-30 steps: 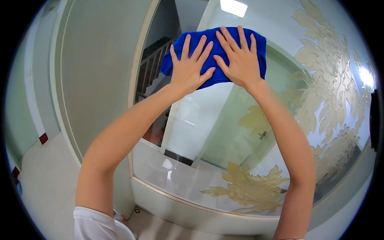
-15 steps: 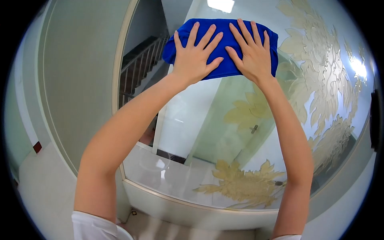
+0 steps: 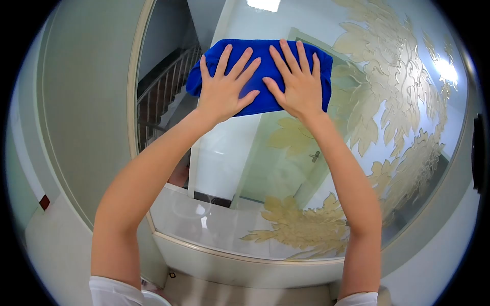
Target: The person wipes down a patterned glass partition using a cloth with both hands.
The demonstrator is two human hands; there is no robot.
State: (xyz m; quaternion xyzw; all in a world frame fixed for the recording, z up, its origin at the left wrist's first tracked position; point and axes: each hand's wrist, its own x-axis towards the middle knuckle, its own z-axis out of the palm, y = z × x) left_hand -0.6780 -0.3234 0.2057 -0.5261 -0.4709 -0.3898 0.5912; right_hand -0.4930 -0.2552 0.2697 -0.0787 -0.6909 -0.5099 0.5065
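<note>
On my feed: plain deep-blue cloth (image 3: 258, 76), spread under the splayed fingers of left hand (image 3: 219, 97) and right hand (image 3: 302, 94). I read top edge about level with the right hand's longest fingertips, bottom edge below both thumbs. Left end looks rumpled past the left little finger; right end creased beyond the right little finger. Behind it I have glossy glass (image 3: 286, 171), floral pattern (image 3: 393, 86) mostly right of and below the fingers.

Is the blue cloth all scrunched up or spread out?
Mostly spread out: the blue cloth lies wide under the left hand and right hand, though its left end looks rumpled.
</note>
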